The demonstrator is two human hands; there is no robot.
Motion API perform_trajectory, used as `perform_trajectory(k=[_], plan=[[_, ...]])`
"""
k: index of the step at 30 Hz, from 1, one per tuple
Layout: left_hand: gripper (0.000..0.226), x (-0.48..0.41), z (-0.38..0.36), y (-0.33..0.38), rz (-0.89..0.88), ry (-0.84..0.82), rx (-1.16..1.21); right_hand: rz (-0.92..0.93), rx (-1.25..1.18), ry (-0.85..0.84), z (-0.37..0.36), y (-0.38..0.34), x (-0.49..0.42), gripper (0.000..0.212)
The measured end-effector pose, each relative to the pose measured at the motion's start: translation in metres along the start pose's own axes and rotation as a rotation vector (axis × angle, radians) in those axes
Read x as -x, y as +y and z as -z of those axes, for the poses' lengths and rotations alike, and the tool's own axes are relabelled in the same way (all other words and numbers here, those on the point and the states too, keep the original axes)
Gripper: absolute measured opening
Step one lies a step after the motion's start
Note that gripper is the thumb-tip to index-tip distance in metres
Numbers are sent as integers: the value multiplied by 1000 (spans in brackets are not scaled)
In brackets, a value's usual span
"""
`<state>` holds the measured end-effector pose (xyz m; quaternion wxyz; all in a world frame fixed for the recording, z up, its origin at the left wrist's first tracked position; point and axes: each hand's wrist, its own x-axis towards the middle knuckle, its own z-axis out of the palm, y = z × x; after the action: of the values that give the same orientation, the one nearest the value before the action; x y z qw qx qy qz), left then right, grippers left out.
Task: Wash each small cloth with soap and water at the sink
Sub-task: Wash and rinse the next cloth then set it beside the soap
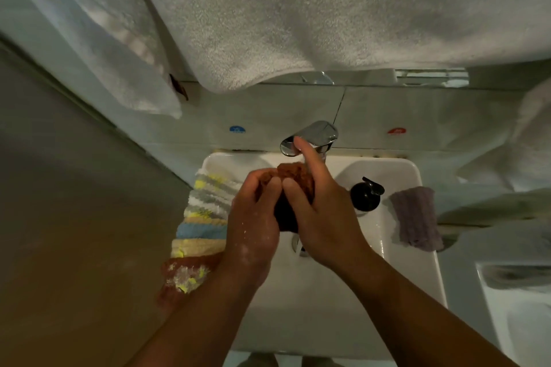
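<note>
- Centrally, the left hand [253, 223] and right hand [322, 217] grip a brown cloth [295, 176] over the sink [402, 170], fingers [268, 188] curled, right forefinger straight.
- A soap bottle [365, 194] stands on its right rim.

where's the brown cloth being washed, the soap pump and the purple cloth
brown cloth [290, 173], head view, on its bunched upper part
soap pump [365, 197], head view, on the black bottle body
purple cloth [416, 217], head view, on the middle of the cloth
</note>
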<state>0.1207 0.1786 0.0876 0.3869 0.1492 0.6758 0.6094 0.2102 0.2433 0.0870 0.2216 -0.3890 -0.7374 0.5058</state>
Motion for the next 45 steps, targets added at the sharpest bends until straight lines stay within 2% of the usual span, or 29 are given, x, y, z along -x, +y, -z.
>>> perform_trajectory(k=[5, 8, 11, 15, 18, 22, 24, 26, 28, 31, 34, 36, 38, 40, 42, 45], plan=[[23, 13, 4, -18, 121, 14, 57, -25, 59, -83, -2, 10, 13, 61], [27, 18, 7, -21, 169, -7, 136, -59, 7, -86, -4, 10, 27, 66], [27, 19, 11, -34, 203, -16, 135, -30, -43, -52, -15, 28, 53, 48], [30, 23, 4, -78, 266, -24, -132, -79, -18, 23, -42, 77, 71, 35], [35, 23, 0, -110, 292, -51, -242, -140, 1, 50, -52, 104, 69, 14], [36, 12, 1, -141, 196, -127, -536, -229, 14, 25, -59, 132, 60, 37], [41, 7, 0, -151, 196, -155, -593, -271, 53, 1, -64, 143, 57, 37], [43, 3, 0, -160, 187, -172, -661, -196, 179, 19, -68, 154, 55, 29], [43, 0, 0, -168, 209, -181, -684, -54, 309, 71, -70, 164, 54, 32], [42, -2, -2, -172, 286, -178, -723, -89, 293, 60, -69, 160, 53, 48], [40, -2, -3, -165, 398, -134, -585, -400, 109, 12, -67, 151, 51, 51], [34, 3, -2, -154, 545, -80, -277, -563, -83, 7, -60, 150, 52, 39], [19, 7, 3, -148, 552, -44, -67, -628, -286, -72, -52, 145, 57, 21], [26, 10, 8, -152, 411, -80, -92, -483, -235, -117, -47, 142, 65, 23], [19, 14, 7, -158, 316, -116, -250, -318, -75, -60, -51, 143, 72, 25], [31, 18, 1, -159, 262, -118, -390, -286, 85, 31, -59, 139, 73, 29]])
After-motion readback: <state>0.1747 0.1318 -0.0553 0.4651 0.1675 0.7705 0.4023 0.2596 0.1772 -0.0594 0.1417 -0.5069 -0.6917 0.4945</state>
